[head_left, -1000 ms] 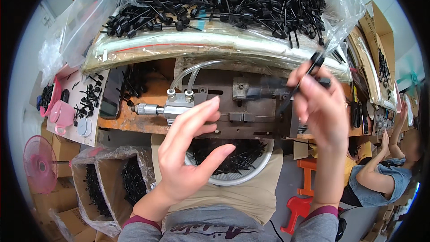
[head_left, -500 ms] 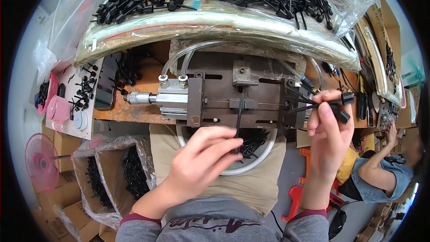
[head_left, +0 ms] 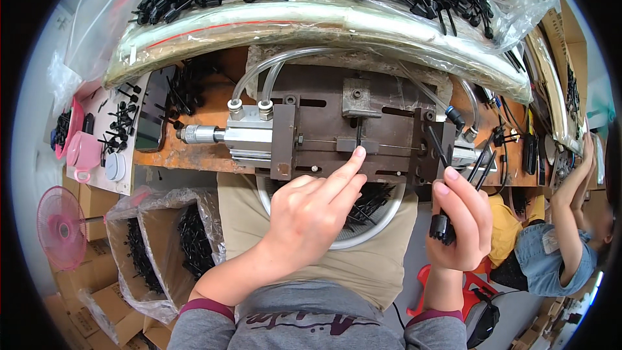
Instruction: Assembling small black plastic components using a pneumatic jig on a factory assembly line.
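A dark metal clamping fixture [head_left: 389, 131] lies on the bench in front of me. A thin black rod [head_left: 359, 131] sits upright in the picture at its central block [head_left: 355, 145]. My left hand [head_left: 311, 207] reaches to that block with its index finger stretched out, the fingertip touching the rod's near end. Its other fingers are loosely bent, and I see nothing gripped in them. To the right, my right hand [head_left: 460, 227] is closed around several black plastic stems [head_left: 442, 228] with thick heads. Their thin ends point up past my fingers, near the fixture's right bracket.
A silver air cylinder [head_left: 249, 139] with clear hoses [head_left: 259, 78] flanks the fixture. Black stems fill a plastic-lined tray [head_left: 324, 19] behind it and a white-rimmed basin [head_left: 389, 220] on my lap. Boxes [head_left: 165, 253] stand lower left; a co-worker [head_left: 551, 253] sits at right.
My left hand has moved up to the fixture's block, and the black rod it held now sits there. My right hand has lowered and turned, its stems' heads now pointing down.
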`<action>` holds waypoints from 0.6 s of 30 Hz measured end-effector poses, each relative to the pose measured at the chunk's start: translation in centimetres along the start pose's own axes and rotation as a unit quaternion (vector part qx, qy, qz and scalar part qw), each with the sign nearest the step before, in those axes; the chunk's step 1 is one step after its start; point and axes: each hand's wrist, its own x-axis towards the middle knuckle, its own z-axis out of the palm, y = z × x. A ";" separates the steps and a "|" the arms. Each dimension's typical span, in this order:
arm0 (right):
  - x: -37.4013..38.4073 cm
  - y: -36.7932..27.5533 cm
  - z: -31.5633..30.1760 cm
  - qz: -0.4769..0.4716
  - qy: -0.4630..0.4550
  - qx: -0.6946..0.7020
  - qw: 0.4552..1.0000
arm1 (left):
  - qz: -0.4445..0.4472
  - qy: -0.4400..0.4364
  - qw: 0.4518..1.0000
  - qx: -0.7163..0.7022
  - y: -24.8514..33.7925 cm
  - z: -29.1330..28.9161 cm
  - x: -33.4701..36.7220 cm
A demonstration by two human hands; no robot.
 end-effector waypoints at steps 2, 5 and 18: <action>-0.3 -0.1 0.0 -0.006 -0.017 -0.012 1.000 | -0.003 -0.002 1.000 0.003 0.0 0.0 0.0; -0.5 -0.1 0.3 -0.048 -0.029 -0.035 0.998 | -0.004 -0.008 1.000 0.002 0.1 -0.2 0.1; -0.7 -0.7 1.7 -0.108 -0.058 -0.003 0.992 | -0.061 0.019 0.941 -0.332 2.0 -3.3 -0.3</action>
